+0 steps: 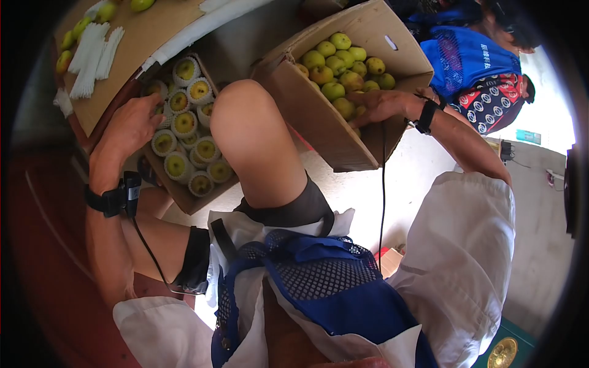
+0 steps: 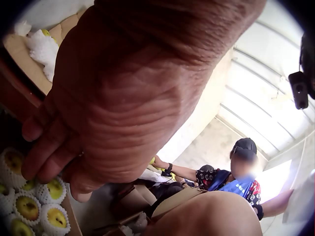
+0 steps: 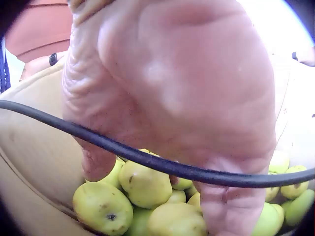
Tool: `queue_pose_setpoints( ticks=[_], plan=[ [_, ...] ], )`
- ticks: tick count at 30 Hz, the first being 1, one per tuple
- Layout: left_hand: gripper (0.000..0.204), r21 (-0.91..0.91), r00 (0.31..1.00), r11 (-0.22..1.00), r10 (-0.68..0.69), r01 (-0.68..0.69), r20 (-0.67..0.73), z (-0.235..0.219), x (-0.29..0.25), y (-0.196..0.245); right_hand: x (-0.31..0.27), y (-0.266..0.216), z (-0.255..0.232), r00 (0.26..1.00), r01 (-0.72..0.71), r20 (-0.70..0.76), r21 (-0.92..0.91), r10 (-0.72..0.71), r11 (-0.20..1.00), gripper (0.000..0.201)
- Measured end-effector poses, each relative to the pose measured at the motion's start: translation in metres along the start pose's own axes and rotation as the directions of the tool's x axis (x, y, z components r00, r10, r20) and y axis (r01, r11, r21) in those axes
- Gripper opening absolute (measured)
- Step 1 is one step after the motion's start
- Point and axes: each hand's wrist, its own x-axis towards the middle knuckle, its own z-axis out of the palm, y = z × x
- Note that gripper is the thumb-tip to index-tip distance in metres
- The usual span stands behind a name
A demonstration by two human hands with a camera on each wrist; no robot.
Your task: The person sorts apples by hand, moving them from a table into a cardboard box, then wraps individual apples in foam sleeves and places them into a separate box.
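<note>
My left hand point(image 1: 132, 126) hovers at the left side of a cardboard box point(image 1: 195, 205) packed with apples point(image 1: 184, 124) in white foam nets. In the left wrist view, the loosely bent fingers point(image 2: 59, 152) overlap those netted apples point(image 2: 28, 206). My right hand point(image 1: 386, 105) reaches down into a second, larger cardboard box point(image 1: 331, 132) of loose yellow-green apples point(image 1: 334, 64). Seen from the right wrist, the thumb and fingers point(image 3: 231, 206) spread downward among bare apples point(image 3: 145, 184). The fingertips are partly hidden there.
At the upper left, a cardboard-covered table point(image 1: 144, 46) bears white foam nets point(image 1: 95, 58) and several apples. My knee point(image 1: 242, 104) stands between the two boxes. A black cable point(image 1: 383, 202) hangs from the right wrist. Another person in a blue vest point(image 1: 472, 58) is beyond the larger box.
</note>
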Motion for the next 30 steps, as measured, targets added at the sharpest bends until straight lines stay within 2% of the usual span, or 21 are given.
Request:
queue_pose_setpoints(
  ticks=[1, 4, 7, 9, 12, 14, 16, 18, 20, 22, 25, 28, 30],
  plan=[
    [0.029, -0.002, 1.000, 1.000, -0.015, 0.015, 0.007, -0.001, -0.001, 0.001, -0.001, -0.001, 0.000, 0.999, 0.022, -0.026, 0.034, -0.021, 0.999, 0.102],
    [0.029, 0.023, 1.000, 1.000, -0.019, 0.018, 0.021, -0.001, -0.001, 0.000, -0.008, -0.011, -0.007, 0.999, -0.044, -0.015, 0.172, 0.047, 0.984, 0.101],
    [0.030, -0.027, 1.000, 0.999, -0.025, 0.025, -0.007, -0.003, -0.004, 0.004, 0.000, -0.006, -0.006, 1.000, 0.018, -0.029, 0.187, -0.013, 0.982, 0.101],
    [0.031, -0.002, 1.000, 1.000, -0.013, 0.013, -0.003, -0.003, -0.002, 0.002, 0.023, 0.007, 0.007, 1.000, 0.014, -0.021, 0.127, -0.012, 0.992, 0.100],
    [0.031, 0.045, 1.000, 0.999, -0.012, 0.013, -0.017, 0.001, -0.003, -0.002, 0.021, -0.021, 0.007, 0.987, -0.084, -0.153, -0.176, 0.057, 0.981, 0.096],
    [0.030, 0.064, 1.000, 0.997, -0.030, 0.030, -0.010, 0.000, -0.004, -0.002, 0.028, -0.017, 0.019, 0.973, -0.098, -0.226, -0.242, 0.042, 0.965, 0.090],
    [0.028, 0.071, 0.998, 0.996, -0.060, 0.058, 0.021, -0.002, -0.003, 0.001, 0.020, -0.023, 0.009, 0.983, -0.073, -0.179, -0.202, 0.036, 0.977, 0.085],
    [0.026, 0.078, 0.997, 0.994, -0.075, 0.072, 0.030, 0.000, -0.002, -0.003, 0.014, -0.027, 0.003, 0.992, -0.029, -0.123, -0.024, 0.026, 0.999, 0.085],
    [0.024, 0.092, 0.998, 0.994, -0.055, 0.054, 0.010, 0.002, 0.001, -0.009, 0.012, -0.024, 0.002, 0.991, -0.006, -0.133, 0.045, 0.012, 0.999, 0.080],
    [0.024, 0.083, 0.998, 0.995, -0.056, 0.054, 0.022, -0.002, 0.001, -0.010, 0.023, -0.012, 0.013, 0.980, -0.003, -0.200, 0.000, 0.003, 1.000, 0.070],
    [0.020, 0.062, 0.999, 0.997, -0.041, 0.042, -0.009, -0.004, 0.000, -0.012, 0.031, -0.002, 0.009, 0.985, 0.008, -0.171, -0.026, -0.012, 1.000, 0.076],
    [0.019, 0.037, 0.999, 0.999, -0.022, 0.023, -0.025, -0.002, 0.000, -0.016, 0.030, 0.006, -0.002, 0.987, 0.060, -0.154, 0.021, -0.056, 0.998, 0.069],
    [0.018, 0.038, 1.000, 0.999, -0.025, 0.025, -0.013, -0.003, 0.002, -0.017, 0.040, 0.023, 0.007, 0.976, 0.135, -0.193, 0.170, -0.101, 0.976, 0.076]
  ],
)
